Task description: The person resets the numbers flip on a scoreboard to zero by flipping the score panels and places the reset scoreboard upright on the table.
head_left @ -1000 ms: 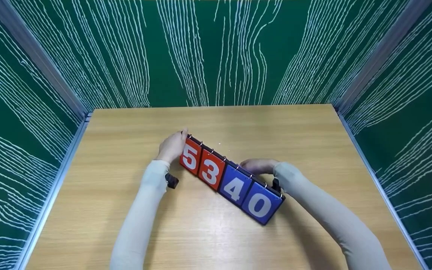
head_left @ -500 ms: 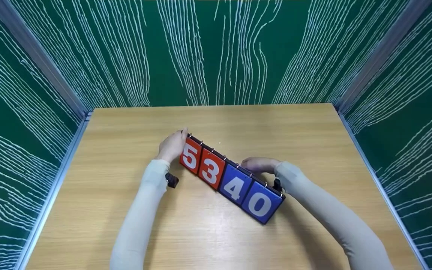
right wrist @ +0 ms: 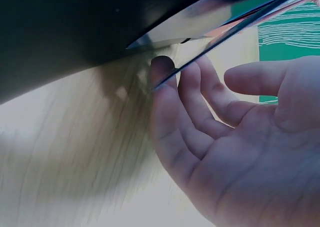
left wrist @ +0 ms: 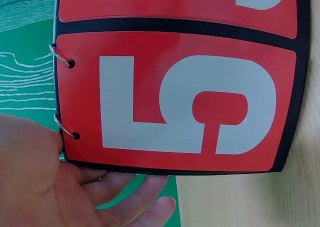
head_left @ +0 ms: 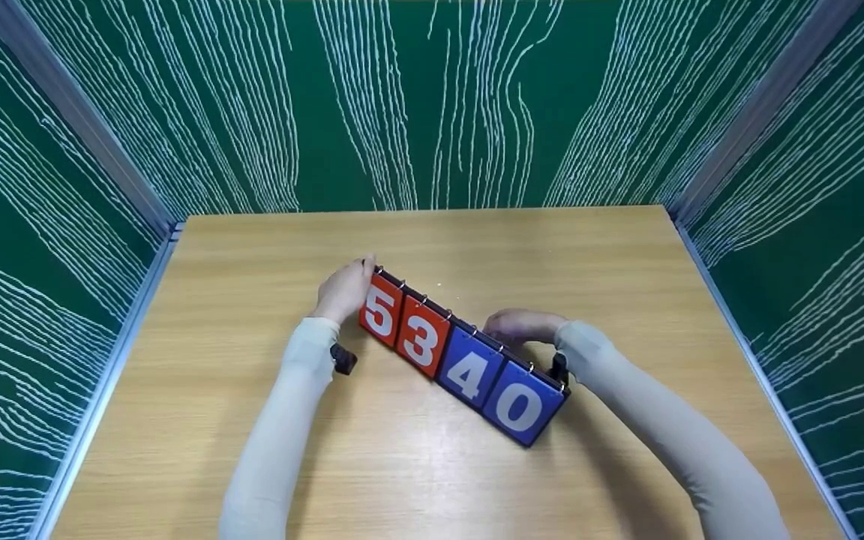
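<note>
A tabletop flip scoreboard stands slanted on the table, its cards reading red 5 and 3, then blue 4 and 0. My left hand grips its left end beside the red 5 card; in the left wrist view several fingers reach behind the end, under the rings. My right hand is behind the blue half, mostly hidden by the board in the head view. In the right wrist view its curled fingers hold the edge of a thin card at the back, with the thumb apart.
The wooden table meets green walls with white wavy lines at the back and both sides. Metal posts stand at the back corners. A black wrist camera shows below the left hand.
My right hand has shifted slightly back and to the right behind the scoreboard. The left hand and the displayed numbers look the same.
</note>
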### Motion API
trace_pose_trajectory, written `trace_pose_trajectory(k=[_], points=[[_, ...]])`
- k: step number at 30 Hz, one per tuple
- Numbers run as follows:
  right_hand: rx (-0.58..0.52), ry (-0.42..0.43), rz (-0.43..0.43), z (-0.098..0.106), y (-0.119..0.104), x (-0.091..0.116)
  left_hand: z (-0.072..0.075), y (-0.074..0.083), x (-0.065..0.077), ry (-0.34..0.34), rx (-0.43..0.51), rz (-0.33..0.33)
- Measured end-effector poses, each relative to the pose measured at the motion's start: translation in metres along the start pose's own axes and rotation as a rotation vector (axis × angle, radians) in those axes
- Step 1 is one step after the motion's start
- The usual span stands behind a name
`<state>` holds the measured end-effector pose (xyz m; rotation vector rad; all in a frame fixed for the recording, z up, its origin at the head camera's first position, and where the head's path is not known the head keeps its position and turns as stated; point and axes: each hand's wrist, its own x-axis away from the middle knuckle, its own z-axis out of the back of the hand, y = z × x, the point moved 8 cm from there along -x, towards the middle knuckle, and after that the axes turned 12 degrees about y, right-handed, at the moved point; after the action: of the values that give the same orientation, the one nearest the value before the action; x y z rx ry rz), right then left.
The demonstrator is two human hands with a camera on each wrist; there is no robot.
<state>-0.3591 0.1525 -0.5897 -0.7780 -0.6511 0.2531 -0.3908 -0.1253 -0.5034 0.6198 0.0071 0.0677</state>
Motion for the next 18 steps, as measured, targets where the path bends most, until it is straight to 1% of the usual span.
trace_pose_trajectory(k=[4, 8, 13, 18], points=[[-0.033, 0.002, -0.029, 0.003, 0.003, 0.001, 0.0, -0.001, 0.0, 0.005, 0.005, 0.006], [-0.057, 0.029, -0.054, 0.008, 0.005, 0.002, 0.0, -0.001, -0.001, 0.019, -0.006, 0.003], [-0.075, 0.045, -0.059, 0.01, 0.007, 0.003, 0.001, 0.0, -0.002, 0.033, -0.04, -0.017], [-0.072, 0.05, -0.06, 0.012, 0.007, 0.006, 0.001, 0.0, -0.002, 0.033, -0.028, -0.007]])
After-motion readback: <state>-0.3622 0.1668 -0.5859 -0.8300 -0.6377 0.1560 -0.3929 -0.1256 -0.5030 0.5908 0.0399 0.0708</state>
